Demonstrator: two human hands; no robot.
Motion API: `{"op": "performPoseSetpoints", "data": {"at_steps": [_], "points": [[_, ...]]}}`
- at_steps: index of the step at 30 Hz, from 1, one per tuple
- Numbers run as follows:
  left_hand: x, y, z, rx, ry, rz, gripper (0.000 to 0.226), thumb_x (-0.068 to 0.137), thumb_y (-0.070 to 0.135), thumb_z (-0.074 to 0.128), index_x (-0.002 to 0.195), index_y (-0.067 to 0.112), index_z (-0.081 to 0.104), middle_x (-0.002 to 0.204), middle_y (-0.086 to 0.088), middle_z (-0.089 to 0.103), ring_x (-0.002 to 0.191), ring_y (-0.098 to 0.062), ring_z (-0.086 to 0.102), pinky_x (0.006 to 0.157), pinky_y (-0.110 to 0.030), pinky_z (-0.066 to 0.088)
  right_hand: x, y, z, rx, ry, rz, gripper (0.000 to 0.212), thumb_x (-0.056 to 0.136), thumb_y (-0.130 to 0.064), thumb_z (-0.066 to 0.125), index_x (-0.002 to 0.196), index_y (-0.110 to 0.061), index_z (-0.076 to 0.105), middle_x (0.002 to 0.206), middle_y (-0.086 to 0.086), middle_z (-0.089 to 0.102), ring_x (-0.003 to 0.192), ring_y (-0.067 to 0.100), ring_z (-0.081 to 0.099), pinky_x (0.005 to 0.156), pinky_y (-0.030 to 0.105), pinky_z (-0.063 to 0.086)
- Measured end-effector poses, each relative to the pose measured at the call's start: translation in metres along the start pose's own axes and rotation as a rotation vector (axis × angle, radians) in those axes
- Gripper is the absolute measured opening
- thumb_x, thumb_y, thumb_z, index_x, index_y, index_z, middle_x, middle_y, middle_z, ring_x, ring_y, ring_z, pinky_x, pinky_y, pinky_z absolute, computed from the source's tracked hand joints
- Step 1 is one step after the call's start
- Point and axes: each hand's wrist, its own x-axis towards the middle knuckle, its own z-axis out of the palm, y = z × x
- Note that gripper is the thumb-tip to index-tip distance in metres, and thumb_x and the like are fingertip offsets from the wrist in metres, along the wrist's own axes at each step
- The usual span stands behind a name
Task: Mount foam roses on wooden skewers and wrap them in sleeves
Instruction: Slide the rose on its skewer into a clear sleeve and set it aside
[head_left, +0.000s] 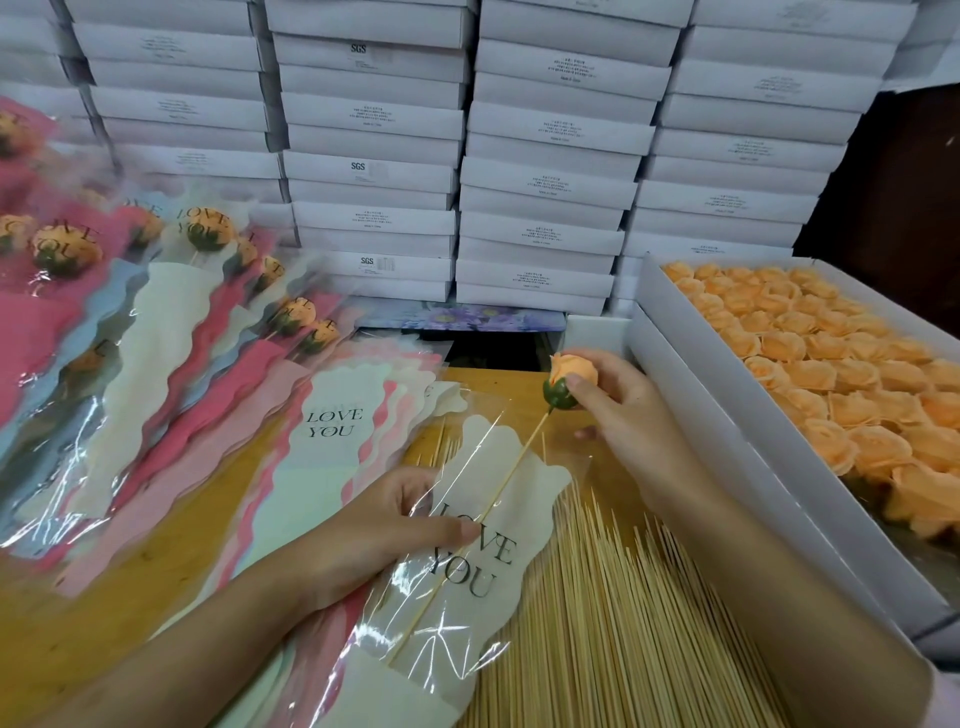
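Fingers and thumb of my left hand pinch the left edge of a clear sleeve printed LOVE YOU, the wrist low over the wooden table. Just right, loose skewers fan under the sleeve up to the white wall of the rose box, which hems that side. A skewer slants along the sleeve up to the orange foam rose, whose green base my right hand pinches between thumb and fingertips, raised beside the box edge. Spare sleeves crowd the left, wrapped roses beyond them. Stacked white cartons close off the far side.
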Motion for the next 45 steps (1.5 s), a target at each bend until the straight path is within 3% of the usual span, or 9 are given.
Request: {"op": "performPoseSetpoints", "data": {"at_steps": [15,21,23,29,33,36,39,42,45], "points": [[0.000,0.003,0.001,-0.036,0.014,-0.019,0.004,0.079,0.023,0.072,0.075,0.022,0.074,0.070,0.006,0.069,0.063,-0.009,0.064,0.063,-0.020,0.052,-0.001,0.000,0.005,0.058,-0.104,0.004,0.021,0.095,-0.017,0.058,0.096,-0.036,0.066,0.105,-0.009,0.068,0.096,0.010,0.067,0.075,0.022,0.056],[-0.001,0.003,0.002,-0.032,0.032,-0.024,0.018,0.082,0.011,0.068,0.074,0.025,0.076,0.070,0.007,0.071,0.064,-0.006,0.067,0.062,-0.017,0.051,-0.003,-0.003,0.006,0.101,-0.158,0.036,0.020,0.096,-0.011,0.057,0.103,-0.027,0.066,0.109,-0.002,0.070,0.098,0.014,0.069,0.078,0.026,0.056],[0.000,0.001,0.001,-0.031,0.036,-0.036,0.004,0.077,0.018,0.074,0.080,0.021,0.076,0.076,0.001,0.073,0.069,-0.012,0.068,0.066,-0.022,0.054,-0.004,-0.004,0.006,0.139,-0.191,0.060,0.020,0.096,-0.008,0.057,0.105,-0.023,0.066,0.106,-0.002,0.072,0.095,0.015,0.070,0.073,0.024,0.056],[0.000,-0.001,-0.001,-0.055,0.101,-0.082,0.033,0.069,0.026,0.078,0.094,0.006,0.073,0.095,-0.022,0.071,0.084,-0.032,0.068,0.081,-0.040,0.054,-0.009,-0.010,0.010,0.153,-0.260,0.078,0.018,0.094,-0.007,0.058,0.105,-0.018,0.067,0.098,-0.004,0.075,0.091,0.011,0.069,0.085,0.031,0.055],[0.002,-0.002,-0.001,-0.017,0.185,-0.116,0.064,0.061,0.034,0.081,0.099,-0.012,0.059,0.087,-0.028,0.060,0.066,-0.026,0.061,0.062,-0.029,0.052,-0.010,-0.012,0.011,0.137,-0.274,0.057,0.014,0.095,-0.018,0.059,0.106,-0.018,0.068,0.098,-0.001,0.075,0.093,0.014,0.070,0.087,0.030,0.056],[0.001,0.002,0.002,-0.077,0.171,-0.106,0.051,0.062,0.030,0.081,0.097,-0.004,0.067,0.093,-0.031,0.066,0.079,-0.034,0.066,0.076,-0.042,0.056,-0.011,-0.013,0.012,0.071,-0.271,0.003,0.014,0.094,-0.030,0.060,0.102,-0.023,0.069,0.096,-0.007,0.074,0.092,0.008,0.069,0.086,0.026,0.055],[0.001,0.005,0.003,-0.078,0.190,-0.108,0.056,0.062,0.029,0.081,0.102,-0.008,0.064,0.100,-0.036,0.064,0.088,-0.039,0.064,0.090,-0.055,0.050,-0.014,-0.014,0.014,-0.024,-0.285,-0.098,0.008,0.088,-0.034,0.066,0.092,-0.027,0.068,0.087,-0.015,0.073,0.082,0.000,0.068,0.074,0.014,0.051],[0.003,0.002,0.002,-0.083,0.174,-0.073,0.035,0.064,0.026,0.081,0.088,0.003,0.071,0.084,-0.020,0.067,0.074,-0.026,0.066,0.073,-0.034,0.055,-0.015,-0.013,0.016,-0.076,-0.288,-0.134,0.010,0.085,-0.035,0.071,0.083,-0.030,0.062,0.081,-0.008,0.075,0.077,0.003,0.070,0.067,0.014,0.049],[0.003,0.000,0.001,-0.090,0.122,-0.053,0.015,0.078,0.014,0.072,0.091,0.005,0.073,0.088,-0.016,0.072,0.076,-0.024,0.069,0.069,-0.028,0.055,-0.016,-0.012,0.016,-0.109,-0.290,-0.152,0.016,0.084,-0.036,0.072,0.080,-0.027,0.059,0.080,-0.003,0.075,0.076,0.008,0.070,0.066,0.022,0.049]]}}
